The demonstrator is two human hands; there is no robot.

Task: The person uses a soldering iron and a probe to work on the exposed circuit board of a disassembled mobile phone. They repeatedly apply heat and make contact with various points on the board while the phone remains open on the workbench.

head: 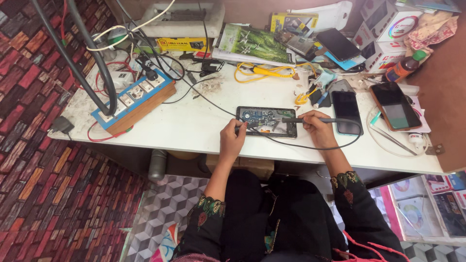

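Both hands are on the opened phone [266, 122] lying flat near the front edge of the white workbench [194, 126]. My left hand [232, 139] pinches a small dark tool against the phone's left end, fingers closed on it. My right hand [313, 127] grips a soldering iron [310, 120], tip over the exposed board, its cord looping right. Just beside it lies a dark phone [346, 111]; a power strip [136, 99] sits well left.
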